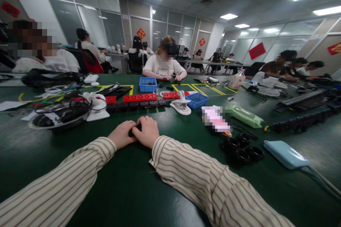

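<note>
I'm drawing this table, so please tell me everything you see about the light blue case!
The light blue case looks smooth and shiny, perhaps plastic, with rounded corners. It lies flat on the green table, right of the black rings. Pale cords trail from its right end. Nothing rests on top; its inside is hidden.

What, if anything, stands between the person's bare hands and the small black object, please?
Nothing visible: the bare left hand and bare right hand both hold the small black object, partly hiding it.

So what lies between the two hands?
In the head view, a small black object, held by the left hand and right hand; too covered to name.
</note>
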The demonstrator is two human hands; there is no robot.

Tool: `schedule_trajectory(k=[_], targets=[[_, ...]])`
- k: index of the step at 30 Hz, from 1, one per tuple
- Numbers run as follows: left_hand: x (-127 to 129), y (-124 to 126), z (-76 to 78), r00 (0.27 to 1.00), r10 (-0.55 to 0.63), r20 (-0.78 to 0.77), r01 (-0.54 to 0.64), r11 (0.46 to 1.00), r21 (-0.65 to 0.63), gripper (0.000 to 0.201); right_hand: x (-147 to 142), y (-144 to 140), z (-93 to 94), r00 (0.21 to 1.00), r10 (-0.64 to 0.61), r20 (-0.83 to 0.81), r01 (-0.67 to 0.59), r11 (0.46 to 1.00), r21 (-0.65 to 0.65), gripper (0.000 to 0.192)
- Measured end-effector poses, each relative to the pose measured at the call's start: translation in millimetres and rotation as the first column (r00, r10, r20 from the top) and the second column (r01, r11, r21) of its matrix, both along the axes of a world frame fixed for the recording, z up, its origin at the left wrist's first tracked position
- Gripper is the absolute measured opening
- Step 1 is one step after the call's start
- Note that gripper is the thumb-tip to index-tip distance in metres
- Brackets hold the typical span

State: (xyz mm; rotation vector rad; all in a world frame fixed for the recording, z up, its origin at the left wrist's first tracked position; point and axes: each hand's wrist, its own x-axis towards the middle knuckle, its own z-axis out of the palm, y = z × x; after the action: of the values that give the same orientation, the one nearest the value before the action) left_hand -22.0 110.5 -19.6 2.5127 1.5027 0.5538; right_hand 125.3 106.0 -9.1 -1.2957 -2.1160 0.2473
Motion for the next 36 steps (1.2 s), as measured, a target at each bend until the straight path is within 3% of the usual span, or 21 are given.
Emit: schedule_trajectory(k=[6,14,21,30,33,36], targets=[[-2,1,-1.8,0.999,-0.011,0.038,0.010,1.000,0.015,0.037,1,1,-1.2,0.998,0.052,-0.028,-0.051,0.999,0.012,0.013],[-6,4,-2.8,0.996,-0.080,0.050,0.082,0.996,-0.036,0.030,3,3,-0.2,0.966,0.258,0.021,-0.259,0.963,0.070,0.005],[-1,1,0.5,0.998,-0.052,0.036,0.052,0.998,-0.017,0.047,3,-1,1.4,0.990,0.132,-0.046,-0.127,0.988,0.085,0.010],[7,-5,3.0,0.999,0.022,-0.034,-0.021,0.998,0.056,0.033,-1,-7,4.8,0.998,-0.006,0.057,0.004,0.999,0.034,0.013],[1,-2,2.4,1.000,-0.008,0.002,0.008,0.999,0.044,0.033,-1,-5,3.7,0.998,0.040,0.055,-0.042,0.999,0.024,0.012],[-9,5,1.3,0.998,-0.046,0.053,0.047,0.999,-0.019,0.037,1,-1,2.1,0.981,0.193,0.012,-0.193,0.981,0.029,0.009]])
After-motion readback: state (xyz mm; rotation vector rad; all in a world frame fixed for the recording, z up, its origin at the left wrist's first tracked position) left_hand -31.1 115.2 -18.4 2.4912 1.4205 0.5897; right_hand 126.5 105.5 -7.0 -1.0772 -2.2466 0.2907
